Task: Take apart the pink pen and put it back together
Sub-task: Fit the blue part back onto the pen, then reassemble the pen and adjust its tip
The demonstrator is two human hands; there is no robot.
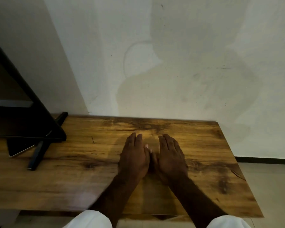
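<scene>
Taking the wooden table as the landmark, a dark stand with a phone tucked beneath it sits at its left end, and at its middle the left hand and right hand lie flat, palms down, side by side with thumbs almost touching, fingers spread and gripping nothing. No pink pen shows anywhere on the table, so I cannot tell where it is. I judge the work either not begun or already finished, and any next move calls for finding the pen first.
</scene>
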